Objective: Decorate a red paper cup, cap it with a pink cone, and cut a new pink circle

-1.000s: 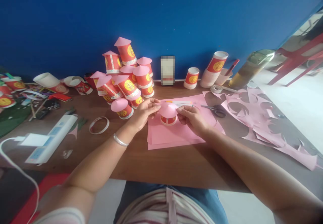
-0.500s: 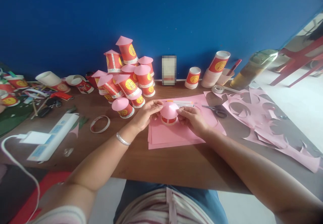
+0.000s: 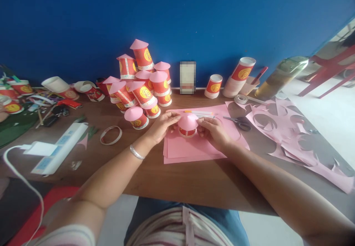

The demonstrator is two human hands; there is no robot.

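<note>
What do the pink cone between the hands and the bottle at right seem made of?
Pink cone: probably thin matte paper or card, matching the pink sheets below. Bottle: glossy and see-through, with highlights; plastic or glass, hard to tell.

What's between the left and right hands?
In the head view, a pink paper cone on a red cup, with pink sheets beneath, lies between the left hand and the right hand.

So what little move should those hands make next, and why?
Perhaps press the pink cone lightly down onto the red cup. The left hand and right hand hold the cone's opposite edges, and it sits over the cup; whether it is fixed there can't be seen, so a gentle press seems sensible.
</note>
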